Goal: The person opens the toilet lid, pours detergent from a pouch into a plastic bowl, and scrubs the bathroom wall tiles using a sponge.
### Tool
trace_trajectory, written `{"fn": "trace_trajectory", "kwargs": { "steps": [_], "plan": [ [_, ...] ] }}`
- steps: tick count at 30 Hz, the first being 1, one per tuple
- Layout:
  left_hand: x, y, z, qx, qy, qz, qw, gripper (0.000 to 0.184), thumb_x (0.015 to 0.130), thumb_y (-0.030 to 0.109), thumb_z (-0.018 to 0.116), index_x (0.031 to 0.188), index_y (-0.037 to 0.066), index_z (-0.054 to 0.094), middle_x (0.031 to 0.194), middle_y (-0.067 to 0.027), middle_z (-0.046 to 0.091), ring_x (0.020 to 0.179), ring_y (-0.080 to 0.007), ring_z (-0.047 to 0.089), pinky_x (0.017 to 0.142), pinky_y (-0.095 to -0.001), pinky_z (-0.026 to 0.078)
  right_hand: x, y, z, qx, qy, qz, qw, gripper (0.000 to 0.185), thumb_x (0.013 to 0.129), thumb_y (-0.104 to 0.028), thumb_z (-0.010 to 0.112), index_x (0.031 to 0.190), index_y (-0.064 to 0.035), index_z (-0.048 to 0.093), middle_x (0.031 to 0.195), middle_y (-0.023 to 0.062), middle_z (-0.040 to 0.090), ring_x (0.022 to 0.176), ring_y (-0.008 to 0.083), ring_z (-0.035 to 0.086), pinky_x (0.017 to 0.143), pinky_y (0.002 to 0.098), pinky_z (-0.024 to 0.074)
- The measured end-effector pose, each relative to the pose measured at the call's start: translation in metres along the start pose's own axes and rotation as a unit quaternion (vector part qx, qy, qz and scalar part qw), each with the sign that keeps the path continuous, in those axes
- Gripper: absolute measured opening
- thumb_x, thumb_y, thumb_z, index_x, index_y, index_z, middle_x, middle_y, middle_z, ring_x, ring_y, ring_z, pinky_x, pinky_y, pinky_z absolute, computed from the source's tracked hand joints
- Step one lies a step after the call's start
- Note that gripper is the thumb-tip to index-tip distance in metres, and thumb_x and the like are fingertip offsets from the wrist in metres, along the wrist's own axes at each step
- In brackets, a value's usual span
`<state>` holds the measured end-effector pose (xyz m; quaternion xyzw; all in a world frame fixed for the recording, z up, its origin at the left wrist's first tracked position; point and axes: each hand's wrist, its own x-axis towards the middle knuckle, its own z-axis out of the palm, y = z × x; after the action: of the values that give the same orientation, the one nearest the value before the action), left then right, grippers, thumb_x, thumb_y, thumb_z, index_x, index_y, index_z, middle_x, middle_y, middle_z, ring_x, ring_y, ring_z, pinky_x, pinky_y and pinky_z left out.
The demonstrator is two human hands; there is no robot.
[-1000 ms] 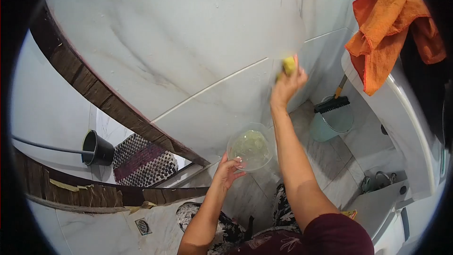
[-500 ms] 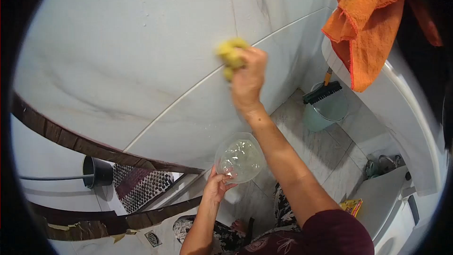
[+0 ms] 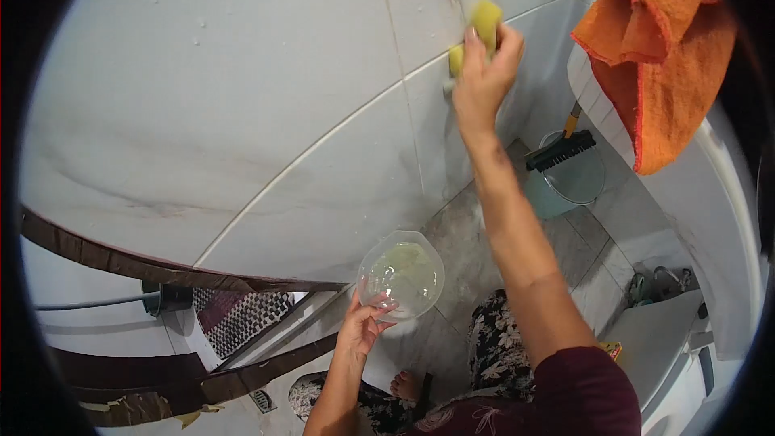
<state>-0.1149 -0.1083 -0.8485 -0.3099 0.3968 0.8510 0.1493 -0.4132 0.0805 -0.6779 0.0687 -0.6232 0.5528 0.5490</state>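
Note:
A yellow sponge (image 3: 486, 23) is pressed to the white marbled wall tiles (image 3: 307, 97), gripped by my right hand (image 3: 485, 79), beside the grout line near the corner. Below it, my left hand (image 3: 365, 324) holds a clear plastic bowl (image 3: 404, 270) by its lower rim. Some clear, shiny liquid with a greenish tint shows inside the bowl. Foam spots or drops dot the upper tiles.
An orange cloth (image 3: 670, 73) drapes over a white basin edge (image 3: 735, 194) at right. Beneath stands a bucket (image 3: 565, 190) with a dark brush (image 3: 561, 151) across it. A broken-edged doorframe (image 3: 161, 274) and checkered mat (image 3: 242, 319) lie at lower left.
My right hand has moved with the sponge along the wall, up and to the right toward the corner. The bowl in my left hand stays nearly where it was.

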Motion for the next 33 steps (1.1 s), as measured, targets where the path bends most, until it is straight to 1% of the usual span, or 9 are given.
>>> {"fn": "trace_trajectory", "kwargs": {
  "steps": [4,7,9,13,15,18,23,27,33],
  "plan": [
    [-0.004,0.003,0.004,-0.017,-0.01,0.01,1.0,0.086,0.064,-0.002,0.053,0.14,0.021,0.021,0.111,-0.0157,0.053,0.099,-0.0358,0.056,0.078,-0.0534,0.047,0.015,0.045,0.001,-0.082,0.026,-0.067,0.994,0.024,0.08,-0.004,0.053,0.103,0.0023,0.047,0.095,0.0164,0.049,0.09,0.0331,0.049,0.079,0.04,0.0402],
    [-0.006,-0.003,-0.002,-0.023,-0.017,0.014,1.0,0.087,0.064,-0.002,0.053,0.14,0.02,0.02,0.111,-0.0153,0.053,0.099,-0.0353,0.056,0.078,-0.0532,0.047,-0.027,0.152,-0.014,-0.059,0.124,0.244,0.96,0.022,0.082,-0.006,0.05,0.103,0.0032,0.05,0.1,0.0195,0.052,0.093,0.0353,0.051,0.081,0.0407,0.0413],
    [-0.008,-0.005,0.001,-0.014,-0.021,0.011,1.0,0.087,0.064,-0.003,0.052,0.141,0.02,0.019,0.111,-0.015,0.052,0.099,-0.0346,0.056,0.077,-0.0529,0.047,-0.076,0.172,-0.034,-0.211,0.084,0.342,0.912,0.025,0.085,-0.011,0.047,0.106,0.0036,0.049,0.105,0.0201,0.052,0.098,0.0355,0.051,0.085,0.0419,0.0402],
    [0.001,-0.013,-0.005,-0.026,0.002,0.017,1.0,0.088,0.063,-0.005,0.051,0.141,0.023,0.019,0.114,-0.0144,0.05,0.099,-0.0322,0.056,0.076,-0.0515,0.047,-0.191,0.191,-0.051,-0.185,0.016,0.419,0.889,0.036,0.087,-0.015,0.046,0.118,0.0036,0.042,0.118,0.0211,0.047,0.104,0.0359,0.05,0.088,0.0436,0.0392],
    [0.006,-0.02,-0.015,-0.022,0.027,0.018,0.999,0.09,0.063,-0.007,0.05,0.14,0.025,0.019,0.118,-0.0143,0.048,0.098,-0.0304,0.056,0.075,-0.0507,0.047,-0.219,0.162,-0.047,-0.116,0.042,0.555,0.823,0.036,0.088,-0.014,0.046,0.119,0.0038,0.04,0.116,0.0198,0.047,0.106,0.0329,0.048,0.09,0.0396,0.0383],
    [0.012,-0.031,-0.023,0.025,0.065,0.004,0.998,0.093,0.061,-0.01,0.05,0.14,0.028,0.019,0.124,-0.0141,0.041,0.099,-0.03,0.055,0.074,-0.0505,0.047,-0.206,0.079,-0.044,0.028,0.035,0.552,0.832,0.03,0.088,-0.011,0.047,0.115,-0.0016,0.041,0.109,0.0118,0.046,0.097,0.0215,0.049,0.087,0.0319,0.0383],
    [0.017,-0.046,-0.033,-0.003,0.055,-0.052,0.997,0.095,0.063,-0.013,0.047,0.14,0.032,0.017,0.13,-0.0109,0.035,0.099,-0.028,0.053,0.075,-0.0451,0.046,-0.153,-0.072,-0.022,0.065,-0.155,0.189,0.967,0.031,0.085,-0.003,0.043,0.116,-0.0049,0.043,0.11,0.014,0.041,0.103,0.024,0.043,0.089,0.0344,0.0361],
    [0.015,-0.049,-0.032,-0.015,0.037,-0.057,0.998,0.095,0.063,-0.015,0.045,0.14,0.033,0.017,0.13,-0.0107,0.034,0.097,-0.0288,0.053,0.073,-0.0418,0.048,-0.17,-0.053,-0.015,0.022,-0.195,-0.025,0.98,0.038,0.083,-0.003,0.046,0.12,-0.0076,0.04,0.111,0.015,0.039,0.106,0.0285,0.04,0.09,0.0374,0.0355],
    [0.016,-0.065,-0.051,0.0,0.051,-0.067,0.996,0.093,0.062,-0.019,0.04,0.139,0.029,0.022,0.135,-0.0121,0.027,0.099,-0.0319,0.052,0.068,-0.0391,0.051,-0.286,0.07,-0.053,-0.168,-0.082,0.397,0.898,0.042,0.086,-0.01,0.051,0.124,-0.0091,0.035,0.11,0.0156,0.045,0.096,0.0302,0.048,0.084,0.0386,0.0409]
  ]
}}
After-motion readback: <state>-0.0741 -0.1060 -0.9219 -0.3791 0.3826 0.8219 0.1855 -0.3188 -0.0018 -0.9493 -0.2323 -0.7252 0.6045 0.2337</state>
